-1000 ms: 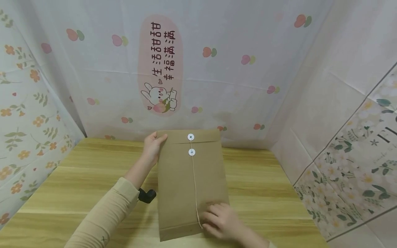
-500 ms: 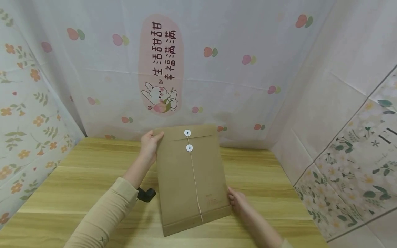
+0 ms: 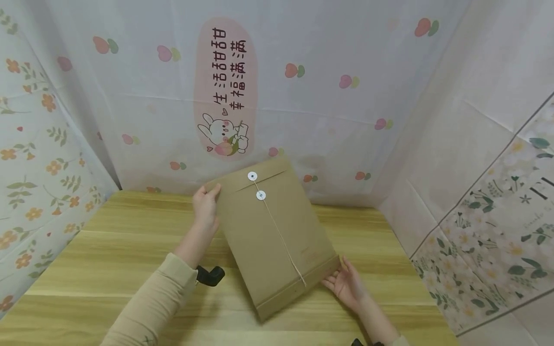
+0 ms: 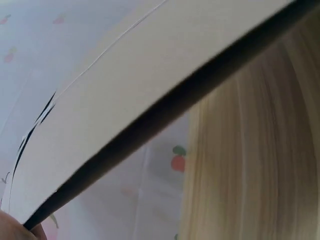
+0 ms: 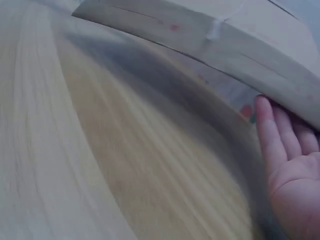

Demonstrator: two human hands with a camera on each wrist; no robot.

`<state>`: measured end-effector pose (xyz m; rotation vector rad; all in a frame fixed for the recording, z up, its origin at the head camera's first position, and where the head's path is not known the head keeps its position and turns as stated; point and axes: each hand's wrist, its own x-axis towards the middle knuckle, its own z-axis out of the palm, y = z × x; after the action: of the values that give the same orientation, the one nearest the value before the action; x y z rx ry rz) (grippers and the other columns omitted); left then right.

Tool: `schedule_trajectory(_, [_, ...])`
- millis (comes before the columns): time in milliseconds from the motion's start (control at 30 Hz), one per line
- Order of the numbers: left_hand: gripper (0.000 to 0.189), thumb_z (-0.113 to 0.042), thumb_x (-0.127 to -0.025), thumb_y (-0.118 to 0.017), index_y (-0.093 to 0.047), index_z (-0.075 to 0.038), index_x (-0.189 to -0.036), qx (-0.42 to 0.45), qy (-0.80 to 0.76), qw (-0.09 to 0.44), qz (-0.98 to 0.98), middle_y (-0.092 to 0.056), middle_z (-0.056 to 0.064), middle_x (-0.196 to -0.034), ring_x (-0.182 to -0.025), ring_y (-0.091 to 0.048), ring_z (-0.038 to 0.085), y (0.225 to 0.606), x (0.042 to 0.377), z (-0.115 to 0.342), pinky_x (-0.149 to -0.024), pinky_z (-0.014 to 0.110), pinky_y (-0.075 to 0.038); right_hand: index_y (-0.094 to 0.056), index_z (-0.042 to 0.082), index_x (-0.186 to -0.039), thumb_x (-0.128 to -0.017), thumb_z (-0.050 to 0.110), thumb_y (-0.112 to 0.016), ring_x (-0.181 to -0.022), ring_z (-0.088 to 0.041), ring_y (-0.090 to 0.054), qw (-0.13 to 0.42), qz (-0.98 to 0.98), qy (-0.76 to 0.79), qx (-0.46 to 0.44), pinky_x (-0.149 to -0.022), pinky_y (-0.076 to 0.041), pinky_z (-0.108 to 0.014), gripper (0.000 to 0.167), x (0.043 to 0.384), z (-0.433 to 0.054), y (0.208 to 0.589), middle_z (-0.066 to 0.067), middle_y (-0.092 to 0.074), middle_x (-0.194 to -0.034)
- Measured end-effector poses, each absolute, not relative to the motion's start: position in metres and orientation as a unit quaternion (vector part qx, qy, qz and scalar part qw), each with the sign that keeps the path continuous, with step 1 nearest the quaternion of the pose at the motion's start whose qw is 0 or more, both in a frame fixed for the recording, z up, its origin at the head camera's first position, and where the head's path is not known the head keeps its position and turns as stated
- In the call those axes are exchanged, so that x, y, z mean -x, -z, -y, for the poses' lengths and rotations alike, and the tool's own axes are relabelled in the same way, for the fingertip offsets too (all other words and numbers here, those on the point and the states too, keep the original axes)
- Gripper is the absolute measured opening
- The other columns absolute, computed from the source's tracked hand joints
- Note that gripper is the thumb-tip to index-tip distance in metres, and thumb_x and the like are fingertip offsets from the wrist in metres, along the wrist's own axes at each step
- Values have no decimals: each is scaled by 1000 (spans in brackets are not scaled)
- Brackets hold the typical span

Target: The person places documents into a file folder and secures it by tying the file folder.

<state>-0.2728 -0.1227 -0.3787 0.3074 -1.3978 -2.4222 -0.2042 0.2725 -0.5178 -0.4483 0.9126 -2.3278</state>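
A brown kraft paper string-tie envelope (image 3: pixel 277 230) is held tilted above the table, its flap end up and to the left. Two white discs (image 3: pixel 260 195) sit near the flap, and a thin string (image 3: pixel 285 247) runs from them down its face. My left hand (image 3: pixel 205 209) pinches the upper left corner, thumb in front. At the lower right corner is my right hand (image 3: pixel 348 286), palm up. Its fairly straight fingers (image 5: pixel 272 130) reach under the bottom edge, and its thumb lies at the corner; the right wrist view leaves the thumb out.
A wood-grain table (image 3: pixel 143 230) lies beneath. Behind it hangs a white cloth (image 3: pixel 329 120) with fruit prints, and patterned cloths (image 3: pixel 480 269) stand at both sides. A black wrist mount (image 3: pixel 210 276) sticks out from the left wrist.
My right hand has moved from the envelope's face to its right edge, then to the lower right corner. The envelope has tilted, its lower end swinging right and up.
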Motion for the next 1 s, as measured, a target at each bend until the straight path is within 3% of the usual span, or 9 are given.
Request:
schedule_trajectory(100, [40, -13, -95, -60, -29, -10, -70, -138, 856, 163, 471, -45, 3, -122, -132, -24, 19, 380, 270, 120, -114, 48, -3, -52, 11, -126, -106, 20, -9, -126, -27, -47, 267, -322, 890, 179, -109, -30, -40, 48, 203, -265, 514, -12, -53, -134])
schedule_trajectory(167, [35, -15, -96, -58, -32, -10, -73, -155, 865, 153, 452, -26, -1, -149, -142, -4, 20, 382, 267, 118, -112, 54, 3, -53, 12, -125, -104, 8, -11, -123, -24, -50, 242, -336, 892, 183, -107, -33, -37, 47, 199, -256, 509, -8, -56, -131])
schedule_trajectory(233, [31, -18, -97, -57, -34, -10, -76, -172, 875, 146, 429, -21, -3, -151, -143, 0, 20, 385, 263, 114, -110, 59, 6, -52, 14, -124, -102, -1, -17, -115, -19, -56, 207, -376, 886, 175, -102, -40, -33, 44, 196, -244, 502, -4, -60, -123])
schedule_trajectory(367, [18, -17, -98, -54, -44, -11, -85, -177, 893, 150, 385, -43, 0, -128, -127, -34, 18, 394, 258, 106, -112, 49, -17, -50, 15, -117, -96, -9, -38, -91, -11, -62, 112, -492, 859, 93, -83, -51, -26, 35, 189, -226, 490, 3, -65, -101])
schedule_trajectory(433, [13, -13, -98, -54, -46, -10, -88, -171, 899, 146, 376, -49, 0, -109, -108, -48, 15, 398, 256, 106, -105, 38, -34, -49, 13, -114, -92, -11, -45, -83, -9, -62, 75, -526, 845, 50, -76, -53, -24, 33, 189, -225, 485, 3, -65, -94])
schedule_trajectory(500, [8, -10, -98, -52, -47, -9, -92, -153, 905, 124, 377, -50, 1, -106, -98, -52, 14, 403, 253, 108, -96, 29, -43, -47, 10, -115, -90, -12, -48, -82, -10, -64, 51, -551, 833, 24, -74, -53, -24, 34, 190, -229, 482, 2, -66, -94])
schedule_trajectory(600, [5, -7, -97, -53, -52, -5, -101, -127, 901, 81, 408, -50, 3, -112, -99, -54, 15, 410, 250, 114, -92, 25, -46, -47, 7, -114, -88, -15, -49, -81, -9, -65, 37, -568, 822, 14, -71, -54, -23, 34, 194, -242, 477, 1, -68, -94])
schedule_trajectory(767, [32, -7, -94, -60, -56, 0, -124, -92, 872, 3, 482, -57, 5, -116, -95, -62, 15, 421, 247, 124, -85, 27, -52, -44, 0, -122, -87, -13, -51, -85, -8, -65, 36, -621, 783, 11, -71, -53, -22, 38, 201, -268, 465, 4, -69, -97])
schedule_trajectory(1000, [50, -10, -92, -63, -46, 10, -134, -2, 767, -112, 632, -69, 5, -95, -79, -66, 15, 440, 244, 128, -70, 29, -55, -11, -10, -147, -92, -7, -52, -83, -4, -63, 59, -698, 714, 24, -75, -51, -19, 69, 214, -309, 448, 10, -68, -93])
